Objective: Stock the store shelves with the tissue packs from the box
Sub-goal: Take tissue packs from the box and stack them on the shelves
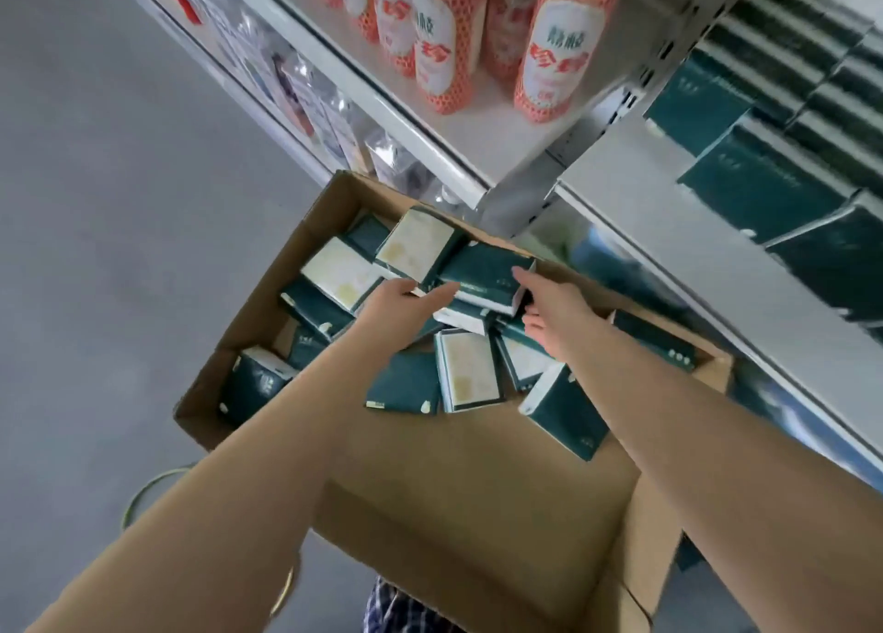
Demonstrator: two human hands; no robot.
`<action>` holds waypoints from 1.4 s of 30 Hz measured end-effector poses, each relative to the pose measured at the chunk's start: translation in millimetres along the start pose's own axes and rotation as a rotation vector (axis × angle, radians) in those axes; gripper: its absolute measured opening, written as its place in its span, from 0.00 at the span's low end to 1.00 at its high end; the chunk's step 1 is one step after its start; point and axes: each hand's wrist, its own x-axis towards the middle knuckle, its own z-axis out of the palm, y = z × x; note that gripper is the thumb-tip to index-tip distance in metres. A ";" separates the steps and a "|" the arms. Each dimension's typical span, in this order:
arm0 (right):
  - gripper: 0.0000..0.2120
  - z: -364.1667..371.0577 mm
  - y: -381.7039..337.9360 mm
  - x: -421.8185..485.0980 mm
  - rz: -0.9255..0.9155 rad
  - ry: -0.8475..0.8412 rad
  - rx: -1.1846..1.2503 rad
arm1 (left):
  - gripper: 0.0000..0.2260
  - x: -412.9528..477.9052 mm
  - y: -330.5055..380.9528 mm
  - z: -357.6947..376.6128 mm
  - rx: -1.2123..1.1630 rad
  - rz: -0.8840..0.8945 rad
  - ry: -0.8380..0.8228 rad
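A cardboard box (478, 489) stands open on the grey floor (119, 250), against the foot of the store shelves (621, 169). Dark green tissue packs (406, 386) lie jumbled inside it, some turned pale side up. Both hands reach in toward one tissue pack (482, 269) lying on top of the heap at the far side of the box. The left hand (401, 298) is at its near left edge, fingers straight and flat, the tips touching the pack. The right hand (554, 307) is at the pack's right end, one digit stretched over the top and the others loosely bent below; a firm grip cannot be told. On the right shelf, stacked packs (764, 178) already stand in rows. Orange-and-white bottles (449, 49) fill the far shelf.
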 end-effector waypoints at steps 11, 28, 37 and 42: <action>0.22 16.6 7.5 27.9 -0.119 0.217 -0.060 | 0.32 0.7 -61.0 -7.2 -0.151 -0.103 0.037; 0.18 -19.2 -107.6 -250.1 -0.341 -0.297 -0.002 | 0.30 -173.1 108.7 -152.9 -0.295 0.137 -0.207; 0.15 -59.1 -148.6 -383.5 -0.611 -0.210 -0.073 | 0.22 -290.8 199.0 -197.8 -0.222 0.394 -0.190; 0.14 -75.3 -162.4 -438.4 -0.670 -0.167 -0.036 | 0.25 -331.0 250.5 -217.0 -0.132 0.511 -0.176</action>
